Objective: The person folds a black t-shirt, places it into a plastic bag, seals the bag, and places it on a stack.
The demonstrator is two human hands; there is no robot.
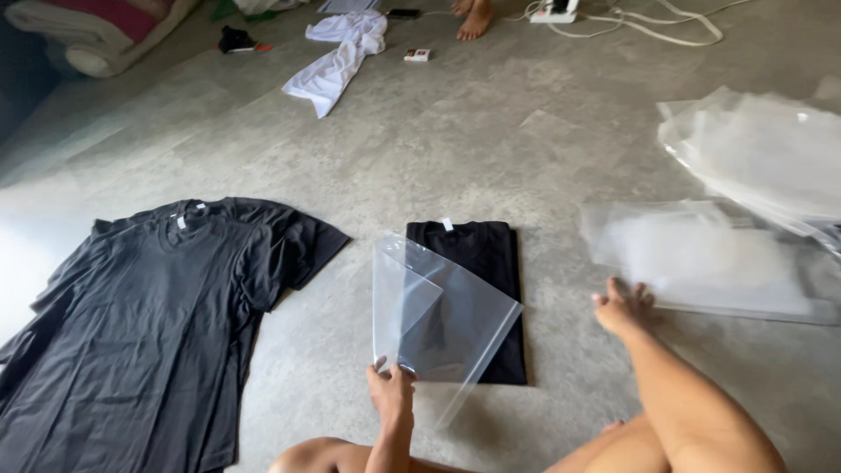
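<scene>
Pinched at its bottom edge by the left hand (391,392): a clear plastic bag (438,315), light, limp, slippery. Right hand (620,307) open, resting on the floor (455,131), empty. Folded black T-shirt (477,254) lies beneath the bag.

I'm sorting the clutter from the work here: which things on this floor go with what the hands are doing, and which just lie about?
In hand:
left hand holding a clear plastic bag
folded black shirt beneath it
right hand on the bag stack
spread black shirts

Lying about:
white garment
small box
power strip

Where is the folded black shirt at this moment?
In the head view, the folded black shirt lies on the floor at centre, partly under the clear bag in the left hand.
</scene>
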